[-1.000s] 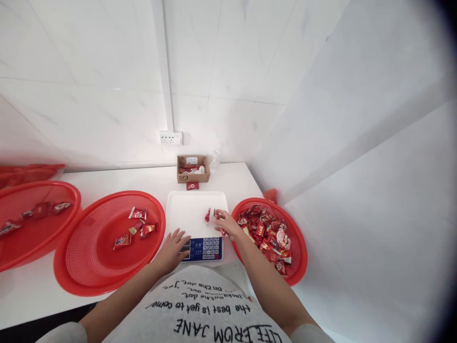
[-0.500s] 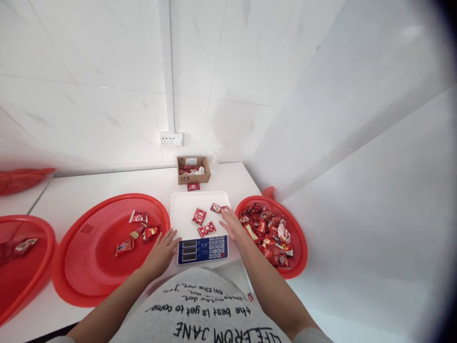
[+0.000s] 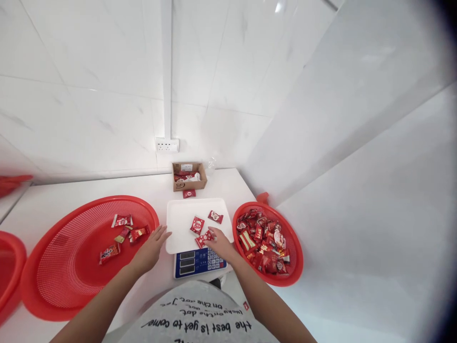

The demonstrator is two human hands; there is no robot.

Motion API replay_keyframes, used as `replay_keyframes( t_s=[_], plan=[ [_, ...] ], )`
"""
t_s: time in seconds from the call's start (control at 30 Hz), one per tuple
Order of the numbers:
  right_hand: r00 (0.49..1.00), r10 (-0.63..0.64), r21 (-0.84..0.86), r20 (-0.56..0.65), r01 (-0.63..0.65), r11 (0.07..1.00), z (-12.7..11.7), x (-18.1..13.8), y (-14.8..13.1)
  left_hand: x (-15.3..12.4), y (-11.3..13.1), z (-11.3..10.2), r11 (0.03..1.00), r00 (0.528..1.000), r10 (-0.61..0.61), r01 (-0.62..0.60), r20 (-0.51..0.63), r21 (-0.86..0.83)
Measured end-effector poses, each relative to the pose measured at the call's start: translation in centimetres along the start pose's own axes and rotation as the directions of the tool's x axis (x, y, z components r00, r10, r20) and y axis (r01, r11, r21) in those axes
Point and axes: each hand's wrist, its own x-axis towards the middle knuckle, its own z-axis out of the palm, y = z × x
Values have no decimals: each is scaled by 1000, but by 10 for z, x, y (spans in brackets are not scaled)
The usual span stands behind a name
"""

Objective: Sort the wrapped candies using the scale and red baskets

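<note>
A white-topped scale (image 3: 185, 216) with a blue keypad sits in front of me. Three red candy packets lie on its platter: one at the back right (image 3: 215, 216), one in the middle (image 3: 196, 225) and one at the front edge (image 3: 203, 237). My right hand (image 3: 221, 246) rests on the platter's front edge with its fingertips touching the front packet; I cannot make out a grip. My left hand (image 3: 150, 250) lies flat and open at the rim of the large red basket (image 3: 64, 267), just left of the scale, holding nothing.
The large red basket holds several packets (image 3: 123, 232). A smaller red basket (image 3: 293, 267) on the right is full of red packets. A cardboard box (image 3: 189, 176) stands by the wall, a packet (image 3: 189, 193) before it. Another red basket (image 3: 9, 267) shows at far left.
Three packets now lie on the platter where my right hand held some a second ago. My right hand drew back to the front packet; my left hand slid left off the keypad.
</note>
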Motion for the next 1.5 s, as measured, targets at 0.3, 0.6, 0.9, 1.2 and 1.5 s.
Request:
replay_keyframes(
  t_s=[0.3,0.6,0.9,1.2,1.5],
  plan=[
    [981,-164,-435,-104,104,894,-11,7,11,9,28,4,996,994,14,-4,-104,89],
    [992,-98,-313,-79,69,947,-30,39,19,52,98,24,995,993,101,-101,62,-4],
    [901,-176,-177,-397,113,978,-68,19,57,88,118,36,982,981,156,-166,116,85],
    [970,80,-309,-228,-150,939,-86,21,119,109,117,44,961,973,194,-214,126,174],
    [959,186,-468,-214,-268,842,-85,40,125,52,101,32,992,996,36,-26,-79,123]
  ],
)
